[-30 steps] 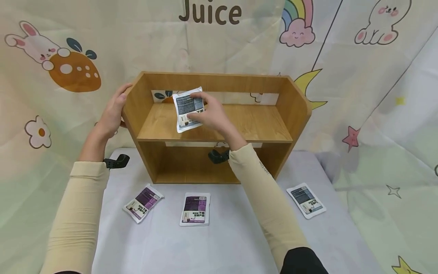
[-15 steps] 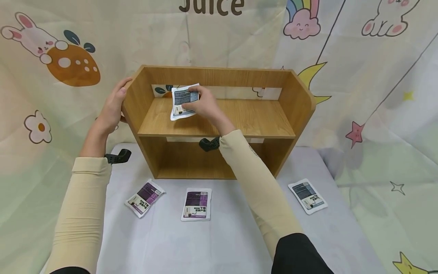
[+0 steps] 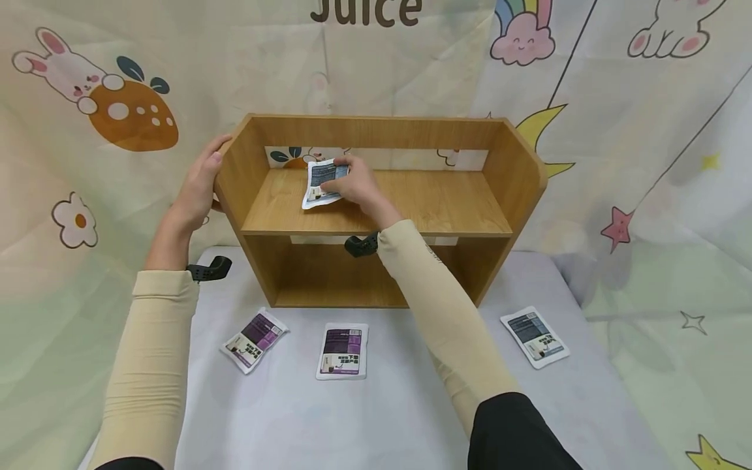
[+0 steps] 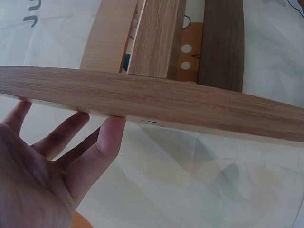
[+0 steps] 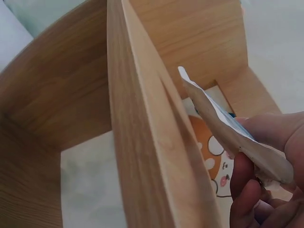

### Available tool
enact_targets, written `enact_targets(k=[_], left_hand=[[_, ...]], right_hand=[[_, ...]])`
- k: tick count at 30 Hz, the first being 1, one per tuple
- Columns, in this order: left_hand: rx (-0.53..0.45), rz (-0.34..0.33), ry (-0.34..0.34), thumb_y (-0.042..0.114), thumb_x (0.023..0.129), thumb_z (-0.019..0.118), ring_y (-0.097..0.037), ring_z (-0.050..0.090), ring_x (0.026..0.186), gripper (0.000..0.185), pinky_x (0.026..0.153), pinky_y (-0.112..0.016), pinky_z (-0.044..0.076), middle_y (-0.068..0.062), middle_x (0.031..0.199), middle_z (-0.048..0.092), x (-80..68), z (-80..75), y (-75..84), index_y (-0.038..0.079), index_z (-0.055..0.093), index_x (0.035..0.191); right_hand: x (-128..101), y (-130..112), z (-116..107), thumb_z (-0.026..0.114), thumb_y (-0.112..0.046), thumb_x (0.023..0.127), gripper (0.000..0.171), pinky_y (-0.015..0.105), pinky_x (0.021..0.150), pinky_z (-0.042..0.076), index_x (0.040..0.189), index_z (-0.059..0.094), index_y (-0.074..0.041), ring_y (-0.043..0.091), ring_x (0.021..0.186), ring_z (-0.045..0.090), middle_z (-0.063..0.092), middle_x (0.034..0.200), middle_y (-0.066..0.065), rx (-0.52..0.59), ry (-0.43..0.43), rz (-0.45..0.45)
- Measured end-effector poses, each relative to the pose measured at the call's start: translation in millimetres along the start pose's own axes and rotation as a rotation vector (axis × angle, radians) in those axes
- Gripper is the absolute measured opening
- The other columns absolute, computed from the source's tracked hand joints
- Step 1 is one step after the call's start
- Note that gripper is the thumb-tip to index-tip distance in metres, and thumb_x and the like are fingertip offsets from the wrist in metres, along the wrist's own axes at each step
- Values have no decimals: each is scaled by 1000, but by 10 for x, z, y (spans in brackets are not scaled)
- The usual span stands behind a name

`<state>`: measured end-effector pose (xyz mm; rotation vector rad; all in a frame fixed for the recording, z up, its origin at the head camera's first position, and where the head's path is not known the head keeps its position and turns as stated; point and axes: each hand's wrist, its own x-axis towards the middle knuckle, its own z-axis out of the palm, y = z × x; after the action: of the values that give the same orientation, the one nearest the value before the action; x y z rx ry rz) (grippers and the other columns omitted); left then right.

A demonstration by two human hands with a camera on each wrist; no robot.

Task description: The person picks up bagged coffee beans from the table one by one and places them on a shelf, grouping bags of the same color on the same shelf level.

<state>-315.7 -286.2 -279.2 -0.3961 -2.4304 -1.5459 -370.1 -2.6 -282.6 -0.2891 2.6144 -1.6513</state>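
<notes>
In the head view a two-tier wooden shelf [image 3: 376,234] stands on the white cloth. My right hand [image 3: 365,189] pinches a white pouch with a grey-blue label [image 3: 320,183] over the left half of the upper tier. The right wrist view shows the pouch [image 5: 228,128] tilted, thumb on one face and fingers on the other, a gap between it and the shelf board [image 5: 156,118]. My left hand [image 3: 196,186] rests against the outer left side of the shelf. Its extended fingertips [image 4: 113,130] touch the side panel [image 4: 156,102] in the left wrist view.
Two purple-labelled pouches lie in front of the shelf, one slanted at left [image 3: 254,341] and one straight near the middle [image 3: 343,351]. A grey-blue-labelled pouch [image 3: 535,337] lies at right. A printed curtain [image 3: 399,72] hangs behind the shelf.
My right hand has lowered the pouch towards the upper tier, with a small shift right in the last half second. The left hand stays on the shelf's side. The head view has shifted slightly.
</notes>
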Motion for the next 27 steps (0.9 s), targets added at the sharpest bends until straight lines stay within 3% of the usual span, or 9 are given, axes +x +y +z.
enact_targets(k=[10, 17, 27], left_hand=[[11, 0, 4, 52, 98, 28, -32, 45, 105, 53, 59, -41, 49, -12, 136, 36, 35, 14, -16, 40, 29, 150], [19, 6, 14, 51, 98, 27, -32, 44, 106, 53, 61, -43, 48, -11, 136, 36, 19, 0, -14, 40, 29, 150], [9, 10, 11, 51, 99, 27, -33, 44, 107, 52, 62, -44, 47, -11, 136, 36, 15, 22, -36, 40, 29, 150]], right_hand=[[56, 47, 34, 83, -17, 78, 66, 23, 92, 39, 137, 54, -12, 15, 112, 45, 47, 136, 6, -37, -23, 26], [72, 58, 64, 82, -20, 79, 67, 24, 95, 37, 137, 52, -10, 16, 115, 45, 47, 138, 6, -71, -29, -5], [97, 87, 89, 81, -29, 80, 65, 27, 99, 35, 136, 52, -11, 17, 117, 45, 49, 138, 5, -223, -30, -5]])
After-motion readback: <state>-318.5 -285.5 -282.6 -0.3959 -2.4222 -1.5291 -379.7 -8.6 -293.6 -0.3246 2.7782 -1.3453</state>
